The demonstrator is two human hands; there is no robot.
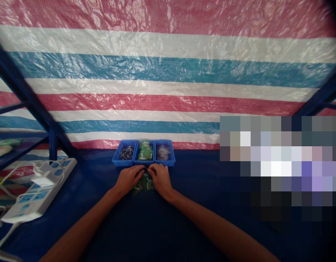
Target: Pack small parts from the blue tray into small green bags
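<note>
My left hand (131,178) and my right hand (160,179) meet just in front of the blue bins, fingertips pinched close together. Between them is something small and thin, too small to name. Below the fingers, a green-tinted clear plastic bag (144,183) with small pieces in it lies on the dark blue table (124,233). Behind the hands stand three blue bins: the left bin (116,158) has dark and silvery slim pieces (127,153), the middle one green plastic packets (145,151), and the right bin (172,158) pale translucent pieces (163,152).
A white power strip (45,193) with plugs and cables lies along the left side. Dark blue frame bars (52,142) slant up at both sides. A striped plastic sheet (168,83) hangs behind the table. A pixelated patch hides the right side.
</note>
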